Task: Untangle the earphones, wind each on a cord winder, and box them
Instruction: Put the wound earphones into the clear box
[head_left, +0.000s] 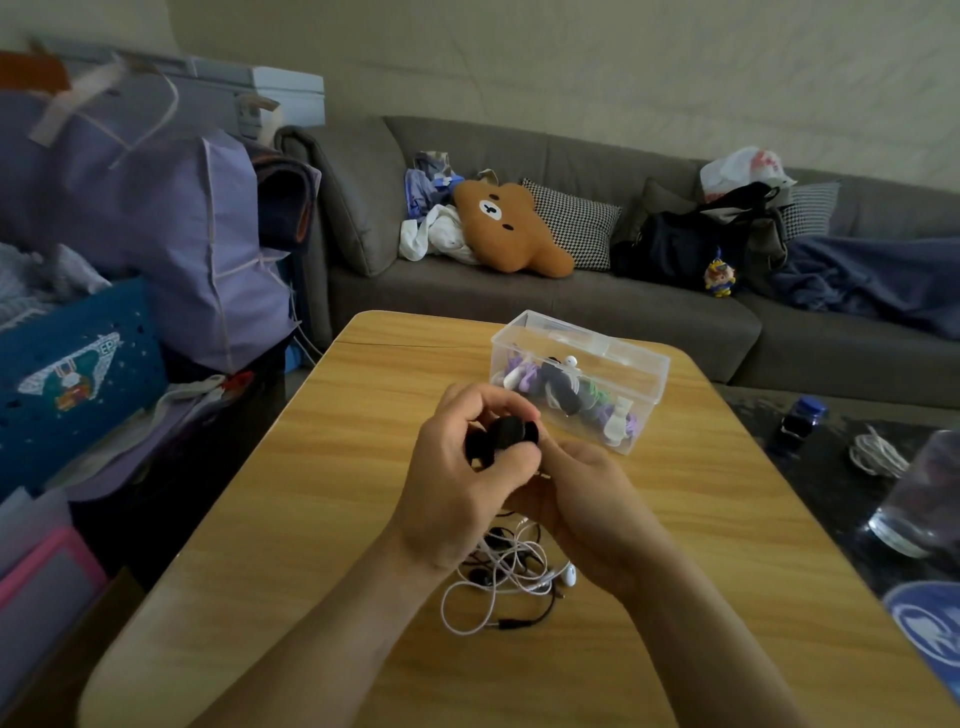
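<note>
Above the middle of the wooden table, my left hand grips a black cord winder with black earphone cord wound on it. My right hand sits just right of it, fingers curled against the winder's lower side; what they pinch is hidden. Under my wrists lies a tangle of white and black earphones, with a white earbud and a black plug showing. Behind my hands stands an open clear plastic box holding several wound earphones on purple, black, green and white winders.
To the right, a dark side table carries a blue-capped bottle, a coiled white cable and a glass. A grey sofa with a bear cushion stands behind the table. Bags and boxes are piled on the left.
</note>
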